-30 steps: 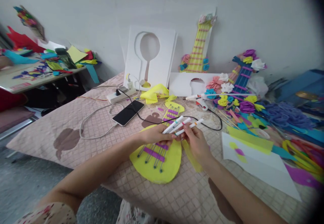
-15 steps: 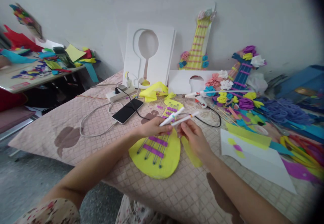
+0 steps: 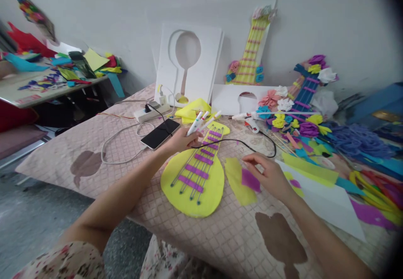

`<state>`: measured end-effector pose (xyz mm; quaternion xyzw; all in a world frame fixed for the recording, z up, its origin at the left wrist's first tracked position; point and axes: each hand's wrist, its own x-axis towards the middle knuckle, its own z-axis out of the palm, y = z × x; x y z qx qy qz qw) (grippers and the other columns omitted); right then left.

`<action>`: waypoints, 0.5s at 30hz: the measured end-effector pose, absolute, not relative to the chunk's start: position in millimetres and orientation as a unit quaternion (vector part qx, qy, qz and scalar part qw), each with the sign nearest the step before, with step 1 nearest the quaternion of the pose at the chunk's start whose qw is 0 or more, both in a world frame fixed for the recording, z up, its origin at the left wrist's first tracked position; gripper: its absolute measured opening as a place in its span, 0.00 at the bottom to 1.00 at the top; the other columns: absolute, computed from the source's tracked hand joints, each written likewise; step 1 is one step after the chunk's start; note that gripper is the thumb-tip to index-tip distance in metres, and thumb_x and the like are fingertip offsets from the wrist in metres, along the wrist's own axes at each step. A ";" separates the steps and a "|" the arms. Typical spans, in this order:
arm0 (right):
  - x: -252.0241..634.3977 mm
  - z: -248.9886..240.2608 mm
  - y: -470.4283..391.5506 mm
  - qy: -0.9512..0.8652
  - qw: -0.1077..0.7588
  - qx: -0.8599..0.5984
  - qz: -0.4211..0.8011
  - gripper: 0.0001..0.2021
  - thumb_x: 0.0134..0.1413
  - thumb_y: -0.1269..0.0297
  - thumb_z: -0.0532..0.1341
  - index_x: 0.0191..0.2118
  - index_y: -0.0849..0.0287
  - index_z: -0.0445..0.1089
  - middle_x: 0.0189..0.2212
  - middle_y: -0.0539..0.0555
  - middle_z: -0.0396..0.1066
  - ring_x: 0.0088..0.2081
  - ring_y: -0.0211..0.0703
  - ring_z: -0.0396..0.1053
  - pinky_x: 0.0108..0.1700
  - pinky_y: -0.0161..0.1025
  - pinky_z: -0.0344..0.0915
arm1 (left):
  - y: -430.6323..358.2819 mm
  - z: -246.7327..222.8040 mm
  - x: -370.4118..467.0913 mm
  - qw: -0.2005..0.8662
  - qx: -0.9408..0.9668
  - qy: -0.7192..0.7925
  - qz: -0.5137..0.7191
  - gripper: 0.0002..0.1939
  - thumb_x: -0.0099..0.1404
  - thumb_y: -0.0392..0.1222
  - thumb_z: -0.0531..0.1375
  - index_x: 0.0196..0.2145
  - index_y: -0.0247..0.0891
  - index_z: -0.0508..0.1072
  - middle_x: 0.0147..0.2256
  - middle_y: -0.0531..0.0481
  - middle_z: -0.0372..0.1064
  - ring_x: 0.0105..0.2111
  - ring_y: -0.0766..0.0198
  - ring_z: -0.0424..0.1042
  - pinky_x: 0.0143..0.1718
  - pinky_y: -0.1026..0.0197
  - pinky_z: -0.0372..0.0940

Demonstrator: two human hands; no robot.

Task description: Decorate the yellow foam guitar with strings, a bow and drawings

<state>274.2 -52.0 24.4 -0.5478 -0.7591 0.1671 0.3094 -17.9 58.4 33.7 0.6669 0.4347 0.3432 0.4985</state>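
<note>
My left hand (image 3: 180,140) is closed around a bunch of white marker pens (image 3: 195,123), tips pointing up and away, above the neck side of the yellow paper guitar (image 3: 181,201). The guitar lies flat, with purple strips (image 3: 197,172) across it and dark strings running lengthwise. My right hand (image 3: 266,172) hovers to the right, its fingers curved and apart with nothing seen in them. Just beneath its thumb lies a purple paper piece (image 3: 251,181), overlapping a yellow paper piece (image 3: 237,184). I cannot tell whether the thumb touches the purple paper.
A black phone (image 3: 160,133) and power strip (image 3: 151,111) sit left with loose cables. Behind are white boards with cut-outs (image 3: 201,64), a glue gun (image 3: 252,124) and its cord. Paper flowers (image 3: 270,98), purple yarn (image 3: 355,136) and a white sheet (image 3: 330,211) are on the right.
My left hand has moved up and left with the pens, now bunched together. My right hand has let go of its pen and moved right and down to the purple paper.
</note>
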 end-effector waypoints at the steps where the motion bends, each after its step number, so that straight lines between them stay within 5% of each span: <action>1: 279.6 22.4 -54.2 -0.763 0.285 -0.554 0.174 0.07 0.59 0.62 0.55 0.40 0.55 0.69 0.38 0.53 0.71 0.38 0.43 0.69 0.40 0.40 0.65 | 59.8 32.6 -18.3 0.494 0.665 0.440 0.349 0.11 0.62 0.42 0.58 0.32 0.29 0.72 0.19 0.56 0.61 0.16 0.76 0.56 0.16 0.73 0.51; 6: 291.9 9.6 -63.5 -0.774 0.194 -0.573 0.187 0.10 0.55 0.59 0.59 0.42 0.55 0.66 0.39 0.54 0.68 0.39 0.45 0.68 0.41 0.42 0.66 | 67.1 27.7 -20.5 0.480 0.653 0.459 0.364 0.11 0.62 0.42 0.58 0.28 0.30 0.70 0.18 0.57 0.60 0.16 0.76 0.56 0.16 0.72 0.52; 15: 275.3 0.7 -58.9 -0.780 0.159 -0.596 0.103 0.08 0.50 0.62 0.61 0.33 0.56 0.62 0.34 0.54 0.67 0.39 0.48 0.66 0.40 0.44 0.63 | 52.1 35.8 -40.6 0.489 0.640 0.482 0.345 0.14 0.63 0.48 0.57 0.29 0.32 0.67 0.20 0.54 0.65 0.17 0.73 0.63 0.19 0.70 0.59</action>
